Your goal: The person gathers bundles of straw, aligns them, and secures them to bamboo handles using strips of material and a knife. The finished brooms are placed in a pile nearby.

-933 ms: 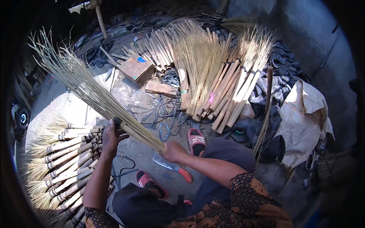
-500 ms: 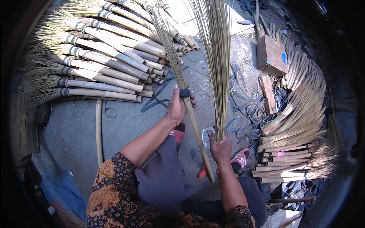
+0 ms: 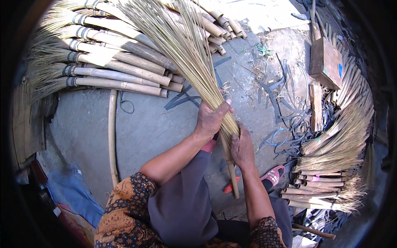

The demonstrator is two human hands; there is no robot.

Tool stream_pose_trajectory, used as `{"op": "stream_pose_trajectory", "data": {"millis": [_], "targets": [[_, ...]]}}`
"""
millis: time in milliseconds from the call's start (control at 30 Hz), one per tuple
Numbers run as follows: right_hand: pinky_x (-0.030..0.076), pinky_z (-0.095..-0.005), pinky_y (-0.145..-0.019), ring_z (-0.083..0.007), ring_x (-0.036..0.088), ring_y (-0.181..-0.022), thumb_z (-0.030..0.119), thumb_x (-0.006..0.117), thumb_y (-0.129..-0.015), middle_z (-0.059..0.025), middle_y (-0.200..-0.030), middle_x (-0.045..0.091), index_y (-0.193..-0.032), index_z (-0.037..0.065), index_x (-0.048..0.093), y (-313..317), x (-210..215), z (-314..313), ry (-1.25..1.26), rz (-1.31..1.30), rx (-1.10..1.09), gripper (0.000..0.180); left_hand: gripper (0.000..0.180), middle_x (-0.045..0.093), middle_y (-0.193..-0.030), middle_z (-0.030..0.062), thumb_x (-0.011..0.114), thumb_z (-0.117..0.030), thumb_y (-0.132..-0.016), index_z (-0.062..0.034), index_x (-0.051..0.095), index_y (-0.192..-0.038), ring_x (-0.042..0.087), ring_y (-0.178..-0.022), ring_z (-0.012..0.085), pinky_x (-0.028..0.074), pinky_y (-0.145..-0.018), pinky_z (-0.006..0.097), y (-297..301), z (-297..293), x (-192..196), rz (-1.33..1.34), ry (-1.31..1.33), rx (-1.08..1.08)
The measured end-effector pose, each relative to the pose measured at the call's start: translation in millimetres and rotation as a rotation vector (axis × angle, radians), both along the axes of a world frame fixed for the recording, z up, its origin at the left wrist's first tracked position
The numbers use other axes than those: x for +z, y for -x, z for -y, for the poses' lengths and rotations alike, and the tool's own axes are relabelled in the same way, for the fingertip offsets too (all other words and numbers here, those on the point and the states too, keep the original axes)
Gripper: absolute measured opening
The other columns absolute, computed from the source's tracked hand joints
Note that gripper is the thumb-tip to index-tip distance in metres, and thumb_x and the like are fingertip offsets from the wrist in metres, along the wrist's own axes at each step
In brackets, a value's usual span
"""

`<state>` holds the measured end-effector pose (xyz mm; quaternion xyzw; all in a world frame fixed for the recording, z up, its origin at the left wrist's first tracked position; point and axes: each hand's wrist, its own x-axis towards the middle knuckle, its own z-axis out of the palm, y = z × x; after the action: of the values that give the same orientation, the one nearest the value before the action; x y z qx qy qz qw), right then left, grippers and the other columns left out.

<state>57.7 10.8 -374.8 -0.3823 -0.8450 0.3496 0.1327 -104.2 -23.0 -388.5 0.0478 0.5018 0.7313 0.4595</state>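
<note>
Both hands are wrapped round a long bundle of thin broom sticks (image 3: 194,70), which fans out toward the far left. My left hand (image 3: 210,120) grips it a little above its gathered lower end, thumb across the front. Just below, my right hand (image 3: 243,148) closes on that lower end from the right. A slim bamboo handle (image 3: 230,169) comes out beneath the hands and slants down between my legs. The dark binding on the handle is hidden by the hands and sticks.
Finished bamboo brooms (image 3: 120,62) lie piled at the far left. A bamboo pole (image 3: 112,136) lies on the floor. Black rubber strips (image 3: 285,103) are scattered right of centre. Beyond them are a wooden box (image 3: 326,62), bundled sticks (image 3: 331,144) and short bamboo pieces (image 3: 318,184).
My right hand has brought its separate stick bundle left against the handle's bound top. My left hand now grips the joined sticks. The whole view has shifted somewhat.
</note>
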Motion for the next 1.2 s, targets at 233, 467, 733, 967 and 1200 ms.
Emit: {"op": "stream_pose_trajectory", "data": {"millis": [233,467,733,967,1200], "targets": [[0.049,-0.0417,-0.097,-0.0337,0.066,-0.109,0.031,0.047,-0.112,-0.0235,-0.115,0.064,-0.132,-0.002,0.056,31.0,2.8,-13.0,0.403,-0.091,-0.124,0.039,0.046,0.066,-0.118,0.0077,0.072,-0.008,-0.099,-0.0019,0.049,-0.138,0.07,-0.113,0.0221,0.058,-0.097,0.035,-0.9,10.5,-5.6,0.092,-0.22,-0.111],[0.05,-0.0393,-0.103,-0.033,0.068,-0.118,0.022,0.071,-0.091,-0.0192,-0.118,0.071,-0.131,0.002,0.063,35.1,8.7,-8.5,0.407,-0.215,0.024,0.045,0.053,0.063,-0.134,0.0127,0.076,-0.01,-0.097,-0.0015,0.051,-0.142,0.061,-0.133,0.0279,0.05,-0.112,0.042,-0.2,14.2,-9.6,0.015,-0.2,-0.168],[0.055,-0.0403,-0.098,-0.0299,0.072,-0.111,0.016,0.08,-0.079,-0.0166,-0.118,0.074,-0.134,0.002,0.063,36.6,1.9,-27.0,0.524,-0.033,0.212,0.058,0.079,0.051,-0.156,0.0172,0.085,-0.014,-0.089,0.0012,0.043,-0.155,0.051,-0.144,0.026,0.037,-0.124,0.042,5.1,18.9,-0.4,-0.091,-0.148,-0.291],[0.056,-0.0372,-0.096,-0.0219,0.071,-0.102,0.005,0.081,-0.08,-0.0102,-0.111,0.076,-0.125,0.0,0.068,32.3,11.3,-31.8,0.795,-0.093,0.226,0.047,0.042,0.071,-0.101,0.0032,0.091,-0.025,-0.086,-0.0032,0.068,-0.113,0.068,-0.095,0.014,0.058,-0.084,0.03,6.6,22.8,0.8,-0.139,-0.142,-0.339],[0.057,-0.0356,-0.09,-0.019,0.071,-0.098,0.003,0.082,-0.083,-0.0064,-0.105,0.076,-0.12,-0.001,0.071,30.9,23.3,-40.7,1.157,0.084,0.098,0.038,0.084,0.061,-0.133,0.0093,0.094,-0.036,-0.081,0.0,0.05,-0.143,0.057,-0.126,0.0197,0.049,-0.105,0.035,15.1,21.0,-12.8,-0.173,-0.139,-0.486]]}}
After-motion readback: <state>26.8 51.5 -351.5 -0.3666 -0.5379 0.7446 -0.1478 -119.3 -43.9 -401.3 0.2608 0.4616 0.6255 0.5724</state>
